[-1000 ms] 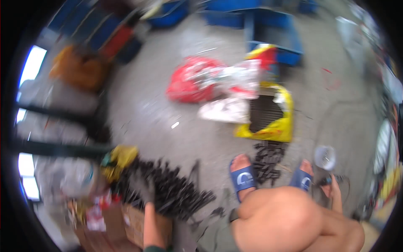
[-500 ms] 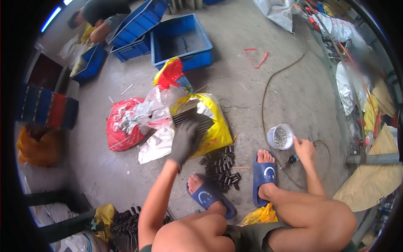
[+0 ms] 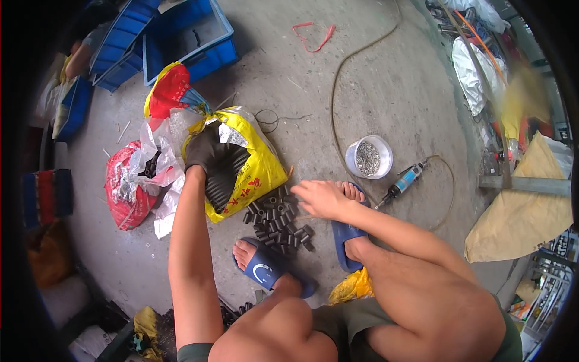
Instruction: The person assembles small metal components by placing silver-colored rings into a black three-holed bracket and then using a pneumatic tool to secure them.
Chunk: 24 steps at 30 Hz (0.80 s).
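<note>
Now right hand nearer tubes

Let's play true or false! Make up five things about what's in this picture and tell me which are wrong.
1. The left hand wears a dark glove. True.
2. The right hand is gloved too. False: the right hand is bare.
3. The white tub has small shiny bits in it. True.
4. The power tool is inside the tub. False: the power tool lies on the floor beside it.
5. Short black pieces lie beside the yellow bag. True.
</note>
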{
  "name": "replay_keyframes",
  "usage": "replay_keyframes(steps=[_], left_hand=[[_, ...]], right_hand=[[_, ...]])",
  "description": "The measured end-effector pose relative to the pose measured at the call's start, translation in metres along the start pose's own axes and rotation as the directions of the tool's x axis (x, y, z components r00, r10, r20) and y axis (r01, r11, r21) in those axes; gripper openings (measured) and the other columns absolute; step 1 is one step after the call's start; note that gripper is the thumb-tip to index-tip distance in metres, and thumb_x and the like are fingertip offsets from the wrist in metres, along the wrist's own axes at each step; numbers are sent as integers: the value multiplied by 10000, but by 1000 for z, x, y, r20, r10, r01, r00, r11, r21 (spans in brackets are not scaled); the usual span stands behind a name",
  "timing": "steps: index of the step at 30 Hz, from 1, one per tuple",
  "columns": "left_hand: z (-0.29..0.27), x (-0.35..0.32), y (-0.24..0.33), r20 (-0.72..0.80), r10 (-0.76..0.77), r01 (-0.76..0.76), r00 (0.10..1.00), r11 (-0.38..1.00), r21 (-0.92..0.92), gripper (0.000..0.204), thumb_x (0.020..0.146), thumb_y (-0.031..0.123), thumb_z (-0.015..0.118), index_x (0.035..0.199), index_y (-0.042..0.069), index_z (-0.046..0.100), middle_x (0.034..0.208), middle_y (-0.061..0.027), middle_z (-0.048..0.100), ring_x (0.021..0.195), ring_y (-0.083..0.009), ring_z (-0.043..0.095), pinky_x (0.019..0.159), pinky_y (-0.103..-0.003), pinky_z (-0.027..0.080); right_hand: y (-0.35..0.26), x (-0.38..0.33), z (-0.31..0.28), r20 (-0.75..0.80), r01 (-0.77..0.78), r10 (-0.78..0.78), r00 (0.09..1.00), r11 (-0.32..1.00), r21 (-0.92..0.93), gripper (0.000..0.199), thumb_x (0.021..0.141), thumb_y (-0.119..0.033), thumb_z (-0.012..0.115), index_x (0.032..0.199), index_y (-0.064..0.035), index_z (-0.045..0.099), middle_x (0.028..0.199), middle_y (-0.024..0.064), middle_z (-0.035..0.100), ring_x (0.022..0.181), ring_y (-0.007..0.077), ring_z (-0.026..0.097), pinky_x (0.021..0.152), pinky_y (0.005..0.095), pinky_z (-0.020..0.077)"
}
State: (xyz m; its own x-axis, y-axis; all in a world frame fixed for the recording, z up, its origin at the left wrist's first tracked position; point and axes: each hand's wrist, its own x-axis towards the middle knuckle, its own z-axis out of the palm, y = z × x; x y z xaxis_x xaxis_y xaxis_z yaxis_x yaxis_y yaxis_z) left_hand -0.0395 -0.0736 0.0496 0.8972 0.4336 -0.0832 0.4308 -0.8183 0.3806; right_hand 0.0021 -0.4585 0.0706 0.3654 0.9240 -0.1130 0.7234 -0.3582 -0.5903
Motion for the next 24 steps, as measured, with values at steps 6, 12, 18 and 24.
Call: replay_keyframes(steps=[6, 12, 18, 24], left_hand=[[-17, -14, 46, -48, -29, 38, 998, 977, 212, 515, 827, 347, 763, 1313, 193, 690, 1094, -189, 755, 1035, -413, 711, 900, -510, 550], [-11, -30, 42, -109, -139, 150, 984, 984, 97, 453, 823, 421, 788, 1146, 108, 731, 1040, -216, 749, 1034, -424, 704, 898, -496, 546], [-32, -72, 51, 198, -415, 456, 888, 748, -482, 419, 968, 374, 679, 1155, 3, 729, 968, -160, 757, 851, -292, 707, 769, -401, 538], [-64, -130, 85, 255, -326, 305, 910, 113, -946, 290, 1062, 281, 604, 1176, 22, 664, 886, -63, 715, 746, -170, 677, 686, -309, 540]], right_hand=[[-7, 25, 32, -24, -42, 39, 999, 988, -151, 338, 860, -182, 772, 1135, -101, 593, 1126, 190, 574, 987, 376, 707, 759, 470, 618], [-12, 32, 33, 98, -135, 151, 984, 980, -148, 437, 773, -143, 840, 1106, -46, 573, 1078, 209, 585, 998, 431, 696, 805, 492, 616], [16, 12, 15, 185, -120, 132, 974, 990, -75, 447, 762, -136, 860, 1066, -1, 562, 1066, 224, 622, 978, 412, 715, 805, 469, 618], [26, -10, 8, 103, -111, 109, 989, 994, 12, 371, 794, -132, 825, 1024, -38, 549, 978, 169, 637, 933, 438, 670, 783, 511, 549]])
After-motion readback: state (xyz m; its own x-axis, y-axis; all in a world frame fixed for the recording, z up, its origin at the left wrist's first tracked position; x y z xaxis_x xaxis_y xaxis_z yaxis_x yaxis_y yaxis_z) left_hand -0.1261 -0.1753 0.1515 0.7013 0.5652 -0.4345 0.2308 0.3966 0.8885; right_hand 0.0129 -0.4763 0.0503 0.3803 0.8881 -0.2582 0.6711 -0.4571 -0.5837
